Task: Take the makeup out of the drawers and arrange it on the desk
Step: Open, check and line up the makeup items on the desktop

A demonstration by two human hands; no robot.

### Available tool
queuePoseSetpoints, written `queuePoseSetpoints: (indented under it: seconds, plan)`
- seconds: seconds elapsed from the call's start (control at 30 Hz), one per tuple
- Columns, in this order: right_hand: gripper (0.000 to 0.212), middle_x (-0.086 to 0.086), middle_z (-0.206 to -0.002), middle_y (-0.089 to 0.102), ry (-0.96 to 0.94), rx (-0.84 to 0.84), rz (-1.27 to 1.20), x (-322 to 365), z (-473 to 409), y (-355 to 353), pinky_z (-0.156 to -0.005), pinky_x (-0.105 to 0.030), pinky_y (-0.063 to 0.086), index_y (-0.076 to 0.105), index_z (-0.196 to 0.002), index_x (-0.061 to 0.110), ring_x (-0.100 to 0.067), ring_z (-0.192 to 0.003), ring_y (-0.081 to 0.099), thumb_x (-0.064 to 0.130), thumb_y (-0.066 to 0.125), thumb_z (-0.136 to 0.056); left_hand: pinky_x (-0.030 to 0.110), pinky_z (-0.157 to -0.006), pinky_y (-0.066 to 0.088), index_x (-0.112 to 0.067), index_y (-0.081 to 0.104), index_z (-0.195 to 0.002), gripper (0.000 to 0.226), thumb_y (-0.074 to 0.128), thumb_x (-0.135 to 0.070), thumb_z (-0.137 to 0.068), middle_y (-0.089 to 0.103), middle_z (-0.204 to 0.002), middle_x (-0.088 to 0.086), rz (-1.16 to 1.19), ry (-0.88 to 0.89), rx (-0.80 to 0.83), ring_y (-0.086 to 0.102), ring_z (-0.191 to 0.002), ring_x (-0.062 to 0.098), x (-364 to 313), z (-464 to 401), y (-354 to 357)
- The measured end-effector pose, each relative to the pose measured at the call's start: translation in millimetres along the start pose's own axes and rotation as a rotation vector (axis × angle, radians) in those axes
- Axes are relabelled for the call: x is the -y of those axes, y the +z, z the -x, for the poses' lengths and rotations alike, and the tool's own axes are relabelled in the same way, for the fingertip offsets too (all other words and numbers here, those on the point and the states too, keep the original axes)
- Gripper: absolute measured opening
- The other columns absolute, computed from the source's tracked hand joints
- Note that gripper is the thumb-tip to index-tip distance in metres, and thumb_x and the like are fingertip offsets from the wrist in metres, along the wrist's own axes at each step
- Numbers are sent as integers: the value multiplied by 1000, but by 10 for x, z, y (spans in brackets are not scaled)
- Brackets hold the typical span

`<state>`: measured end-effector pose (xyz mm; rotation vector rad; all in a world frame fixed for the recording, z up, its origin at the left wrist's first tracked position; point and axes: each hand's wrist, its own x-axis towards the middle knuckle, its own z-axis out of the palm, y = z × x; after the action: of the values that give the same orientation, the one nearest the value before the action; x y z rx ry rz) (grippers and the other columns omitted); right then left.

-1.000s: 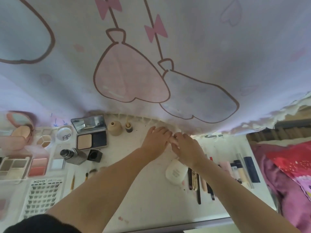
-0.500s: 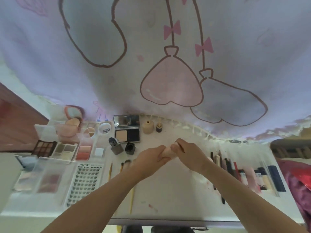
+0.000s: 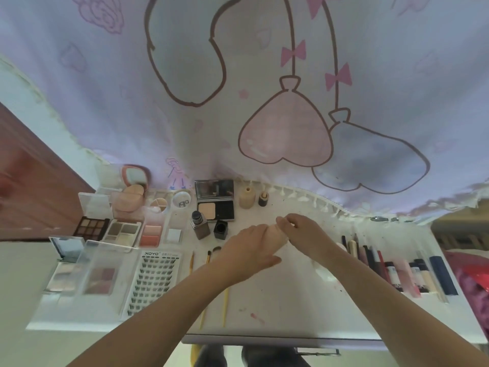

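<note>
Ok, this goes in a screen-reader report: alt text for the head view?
Both hands, left and right, hold a small peach-coloured item above a white desk. Open palettes and a lash tray lie left, tubes right.

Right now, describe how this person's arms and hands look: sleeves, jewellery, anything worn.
Both forearms are bare up to the frame's lower edge; no sleeve shows in this view. The left hand and right hand show no gloves, rings, watch or bracelets. Nail details are too small to tell.
</note>
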<state>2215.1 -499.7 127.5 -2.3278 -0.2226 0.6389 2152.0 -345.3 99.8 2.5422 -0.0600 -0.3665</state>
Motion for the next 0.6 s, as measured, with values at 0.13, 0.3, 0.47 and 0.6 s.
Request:
queuePoseSetpoints:
  seconds: [0.13, 0.3, 0.47, 0.6]
  plan:
    - [38, 2, -63, 42, 2, 3, -30, 107, -2, -45, -56, -25, 33, 41, -67, 17, -13, -55, 38, 43, 39, -95, 30, -73, 45, -20, 35, -122, 45, 55, -39, -87, 50, -108, -3, -92, 19, -140, 53, -90, 16, -168, -10, -8]
    - [26, 12, -64, 53, -227, 132, 24, 89, 91, -213, -59, -22, 39, 52, -87, 25, -7, -58, 45, 44, 37, -98, 25, -68, 49, -19, 49, -112, 27, 52, -15, -85, 53, -91, -2, 626, -94, 340, 51, -74, 11, -167, -30, -217]
    - [23, 8, -105, 60, -199, 455, -20, 93, 76, -518, -55, -17, 49, 52, -119, 43, -8, -84, 63, 41, 44, -97, 24, -70, 48, -19, 54, -115, 29, 51, -9, -88, 54, -88, 4, 753, -105, 424, 51, -75, 13, -88, 16, -358]
    - [37, 5, -91, 66, -31, 462, 3, 166, 10, -529, -50, -19, 45, 56, -115, 24, -12, -69, 64, 51, 38, -96, 23, -67, 42, -17, 53, -116, 30, 51, -13, -87, 51, -84, -2, 499, -55, 315, 47, -72, 11, -152, -28, -278]
